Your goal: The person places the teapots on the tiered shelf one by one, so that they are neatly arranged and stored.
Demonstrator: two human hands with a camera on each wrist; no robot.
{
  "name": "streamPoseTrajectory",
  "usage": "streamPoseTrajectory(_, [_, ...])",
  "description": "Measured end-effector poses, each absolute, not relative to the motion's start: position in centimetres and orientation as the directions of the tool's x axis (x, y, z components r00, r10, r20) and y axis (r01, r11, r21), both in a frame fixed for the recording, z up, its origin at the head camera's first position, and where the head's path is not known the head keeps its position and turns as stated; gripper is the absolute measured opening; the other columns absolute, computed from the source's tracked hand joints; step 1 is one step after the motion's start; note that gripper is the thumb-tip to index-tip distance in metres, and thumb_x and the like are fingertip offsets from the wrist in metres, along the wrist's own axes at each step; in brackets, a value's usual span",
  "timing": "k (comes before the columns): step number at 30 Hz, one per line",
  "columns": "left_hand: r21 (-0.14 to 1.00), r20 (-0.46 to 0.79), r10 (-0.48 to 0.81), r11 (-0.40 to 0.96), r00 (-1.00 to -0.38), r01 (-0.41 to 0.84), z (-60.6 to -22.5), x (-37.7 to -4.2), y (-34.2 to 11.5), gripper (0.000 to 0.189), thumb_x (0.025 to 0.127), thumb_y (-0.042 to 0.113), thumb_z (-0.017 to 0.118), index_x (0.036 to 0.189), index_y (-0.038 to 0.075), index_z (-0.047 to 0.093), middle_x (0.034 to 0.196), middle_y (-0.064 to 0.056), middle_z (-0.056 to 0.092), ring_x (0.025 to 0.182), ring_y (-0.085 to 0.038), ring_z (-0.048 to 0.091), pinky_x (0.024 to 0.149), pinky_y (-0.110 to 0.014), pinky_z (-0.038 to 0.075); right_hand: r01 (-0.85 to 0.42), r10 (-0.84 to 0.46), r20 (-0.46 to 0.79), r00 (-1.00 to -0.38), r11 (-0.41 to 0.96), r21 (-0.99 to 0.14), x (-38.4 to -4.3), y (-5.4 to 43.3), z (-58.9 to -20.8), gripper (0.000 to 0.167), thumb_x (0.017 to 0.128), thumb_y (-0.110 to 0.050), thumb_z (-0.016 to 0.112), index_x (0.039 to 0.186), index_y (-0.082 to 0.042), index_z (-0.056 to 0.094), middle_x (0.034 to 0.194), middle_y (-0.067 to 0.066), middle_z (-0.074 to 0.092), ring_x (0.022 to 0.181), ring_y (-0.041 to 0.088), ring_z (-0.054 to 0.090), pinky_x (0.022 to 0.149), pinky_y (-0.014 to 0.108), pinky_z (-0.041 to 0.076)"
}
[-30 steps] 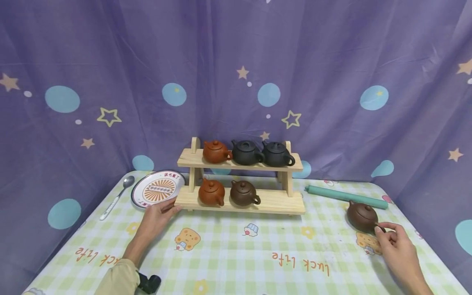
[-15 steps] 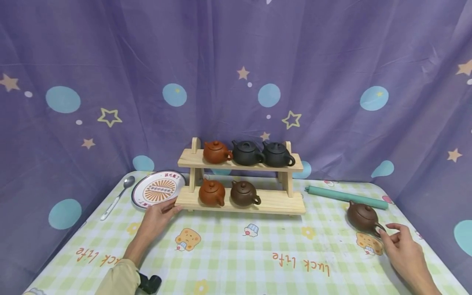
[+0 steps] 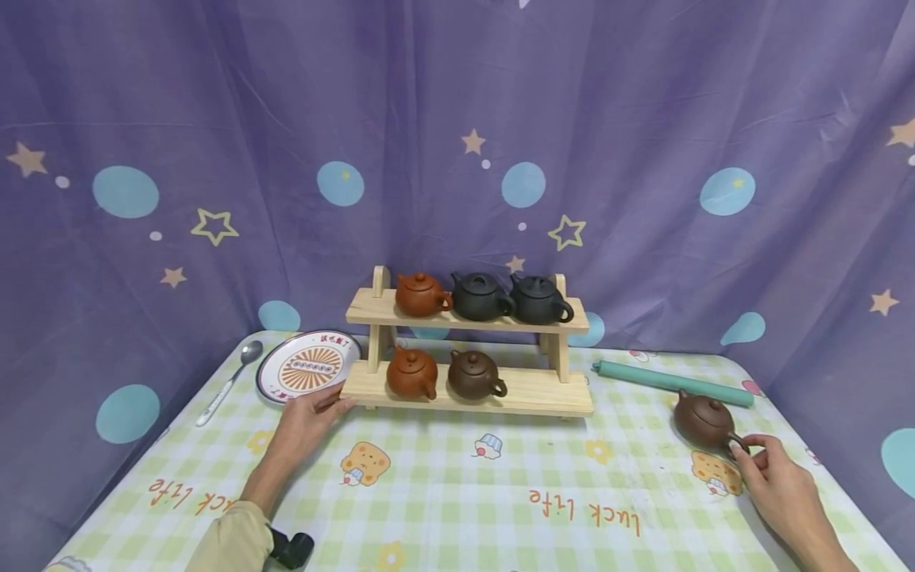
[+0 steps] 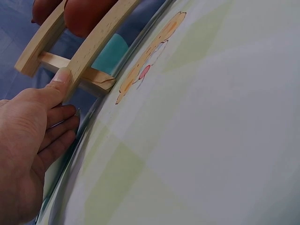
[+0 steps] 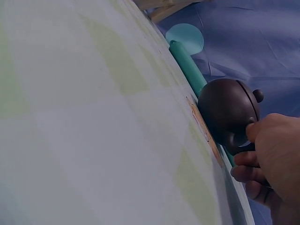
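Observation:
My left hand point(image 3: 300, 429) grips the left end of the two-tier wooden shelf point(image 3: 539, 389); in the left wrist view its thumb point(image 4: 60, 79) presses on the lower board's end. At the table's right side, my right hand point(image 3: 782, 488) pinches the handle of a dark brown teapot point(image 3: 704, 421). That teapot sits low over the cloth, spout pointing away to the back left. On the lower board are an orange-brown teapot point(image 3: 411, 373) and a dark brown teapot point(image 3: 473, 375). The upper board bears another orange-brown teapot point(image 3: 419, 295) and two black teapots point(image 3: 480, 296).
Behind the right-hand teapot lies a green rolled-up stick point(image 3: 665, 381). A patterned plate point(image 3: 270, 373) and a spoon point(image 3: 227, 389) lie left of the shelf. A checked cloth point(image 3: 443, 508) covers the table, and a purple curtain point(image 3: 443, 95) hangs behind.
Half a second ago the right index finger was lifted off the teapot's handle; now finger and thumb pinch it again. The left hand, shelf and teapots have stayed in place.

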State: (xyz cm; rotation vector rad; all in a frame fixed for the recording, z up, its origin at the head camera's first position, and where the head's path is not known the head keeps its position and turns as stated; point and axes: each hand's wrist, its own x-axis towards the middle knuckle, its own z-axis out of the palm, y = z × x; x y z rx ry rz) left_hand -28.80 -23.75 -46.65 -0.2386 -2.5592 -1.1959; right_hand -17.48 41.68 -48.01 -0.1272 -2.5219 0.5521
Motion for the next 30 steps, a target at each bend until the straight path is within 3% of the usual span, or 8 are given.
streamPoseTrajectory(13, [0.734, 0.305, 0.012, 0.634, -0.952, 0.243, -46.59, -28.67, -23.68, 0.048, 0.099, 0.026, 0.074, 0.137, -0.002, 0.063, 0.122, -0.018, 0.072, 0.11, -0.032, 0.071, 0.1, -0.049, 0.054, -0.078, 0.133, 0.553, -0.823, 0.937, -0.341, -17.81, 41.96, -48.23, 0.011, 0.097, 0.002, 0.065, 0.103, 0.01, 0.061, 0.067, 0.002, 0.053, 0.055, 0.017, 0.045, 0.048, 0.035, 0.034])
streamPoseTrajectory(21, [0.735, 0.31, 0.02, 0.629, -0.95, 0.253, -46.75, -28.65, -23.8, 0.048, 0.099, 0.025, 0.075, 0.137, -0.001, 0.064, 0.122, -0.018, 0.072, 0.11, -0.032, 0.071, 0.1, -0.048, 0.053, -0.104, 0.109, 0.57, -0.814, 0.939, -0.328, -17.78, 41.87, -48.28, 0.01, 0.096, 0.004, 0.065, 0.101, 0.011, 0.06, 0.066, 0.002, 0.055, 0.054, 0.016, 0.046, 0.047, 0.037, 0.036])
streamPoseTrajectory(27, [0.73, 0.311, 0.014, 0.636, -0.95, 0.248, -46.75, -28.66, -23.85, 0.048, 0.098, 0.026, 0.075, 0.137, -0.002, 0.064, 0.121, -0.018, 0.072, 0.11, -0.032, 0.071, 0.1, -0.048, 0.053, -0.164, 0.069, 0.65, -0.757, 0.942, -0.292, -17.63, 41.83, -48.61, 0.006, 0.093, 0.006, 0.066, 0.097, 0.008, 0.061, 0.067, 0.007, 0.062, 0.055, 0.022, 0.055, 0.045, 0.043, 0.042])
streamPoseTrajectory(30, [0.734, 0.316, 0.01, 0.632, -0.949, 0.251, -46.67, -28.67, -23.79, 0.049, 0.098, 0.027, 0.075, 0.136, -0.002, 0.064, 0.121, -0.018, 0.072, 0.11, -0.033, 0.071, 0.1, -0.048, 0.054, -0.179, 0.058, 0.679, -0.732, 0.945, -0.274, -17.56, 41.8, -48.75, 0.006, 0.092, 0.005, 0.066, 0.095, 0.007, 0.061, 0.066, 0.007, 0.062, 0.054, 0.019, 0.054, 0.044, 0.042, 0.042])
